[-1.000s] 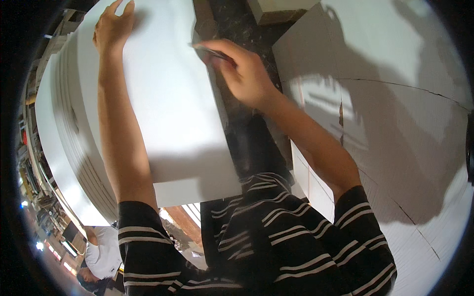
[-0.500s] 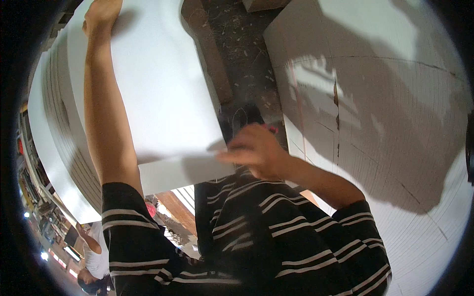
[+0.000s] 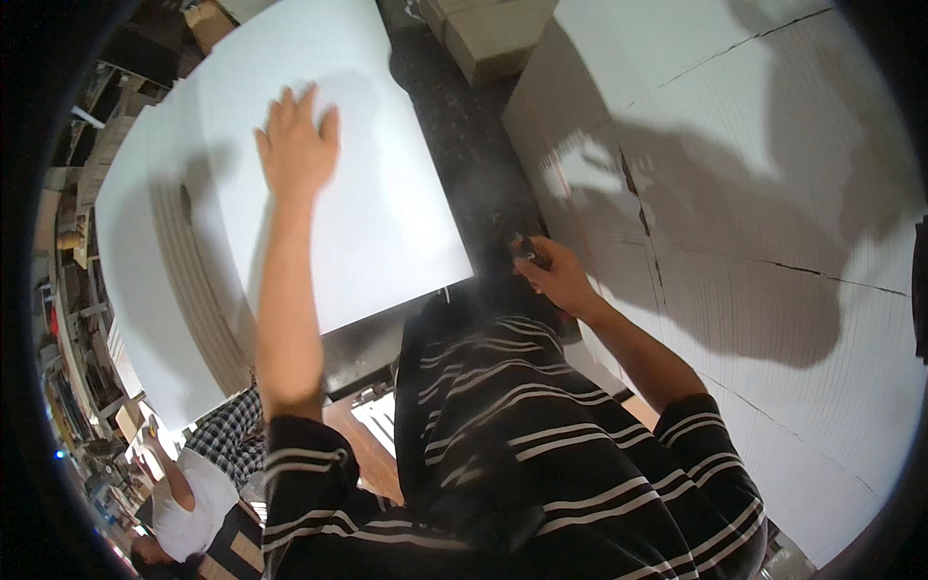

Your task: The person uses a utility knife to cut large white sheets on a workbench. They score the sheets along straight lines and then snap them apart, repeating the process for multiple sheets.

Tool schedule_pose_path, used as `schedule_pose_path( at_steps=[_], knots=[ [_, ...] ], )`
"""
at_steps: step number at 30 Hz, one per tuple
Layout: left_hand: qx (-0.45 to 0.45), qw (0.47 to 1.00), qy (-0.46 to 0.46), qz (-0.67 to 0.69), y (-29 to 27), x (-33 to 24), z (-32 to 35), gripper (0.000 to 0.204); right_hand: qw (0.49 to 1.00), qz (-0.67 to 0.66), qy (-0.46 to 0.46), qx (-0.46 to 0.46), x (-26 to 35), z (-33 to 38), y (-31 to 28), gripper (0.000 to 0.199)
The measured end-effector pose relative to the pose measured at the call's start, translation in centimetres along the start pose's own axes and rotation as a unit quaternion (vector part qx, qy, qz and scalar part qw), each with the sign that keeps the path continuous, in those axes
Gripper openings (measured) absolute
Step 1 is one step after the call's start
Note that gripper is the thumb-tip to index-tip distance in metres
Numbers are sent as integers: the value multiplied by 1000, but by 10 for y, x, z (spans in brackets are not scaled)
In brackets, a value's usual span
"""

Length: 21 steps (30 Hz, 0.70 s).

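While left hand (image 3: 297, 159) flat, grip empty, over smooth white sheet (image 3: 382, 217), right hand (image 3: 561, 278) tight around dark tool (image 3: 530, 253).

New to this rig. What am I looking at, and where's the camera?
No robot here: these are a person's bare hands. The view comes from the left of two fisheye cameras worn on the head, looking down, so straight edges bend near the rim. The left hand is spread over a large white sheet; I can't tell how firmly it presses, if at all. Stacked pale edges show to its left. The right hand holds a small dark object, too small to identify. Another person is at lower left.
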<state>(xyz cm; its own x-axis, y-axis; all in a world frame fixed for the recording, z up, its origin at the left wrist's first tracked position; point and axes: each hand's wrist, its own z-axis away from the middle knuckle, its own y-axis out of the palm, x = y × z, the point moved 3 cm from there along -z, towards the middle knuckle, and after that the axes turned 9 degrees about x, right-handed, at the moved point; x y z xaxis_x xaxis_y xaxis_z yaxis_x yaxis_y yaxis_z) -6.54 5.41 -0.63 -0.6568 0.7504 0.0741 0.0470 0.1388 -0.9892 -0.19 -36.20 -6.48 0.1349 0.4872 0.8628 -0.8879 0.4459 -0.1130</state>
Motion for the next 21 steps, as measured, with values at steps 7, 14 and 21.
schedule_pose_path(
  at_steps=[7,14,21],
  knots=[
    [39,990,74,117,-49,-40,175,64,976,-140,-93,139,71,-29,43,27],
    [68,983,150,82,-55,-42,247,71,975,-57,-67,206,65,-20,42,19],
    [-113,969,220,-5,-116,-32,268,42,943,-105,-137,285,83,-8,6,32]
  ],
)
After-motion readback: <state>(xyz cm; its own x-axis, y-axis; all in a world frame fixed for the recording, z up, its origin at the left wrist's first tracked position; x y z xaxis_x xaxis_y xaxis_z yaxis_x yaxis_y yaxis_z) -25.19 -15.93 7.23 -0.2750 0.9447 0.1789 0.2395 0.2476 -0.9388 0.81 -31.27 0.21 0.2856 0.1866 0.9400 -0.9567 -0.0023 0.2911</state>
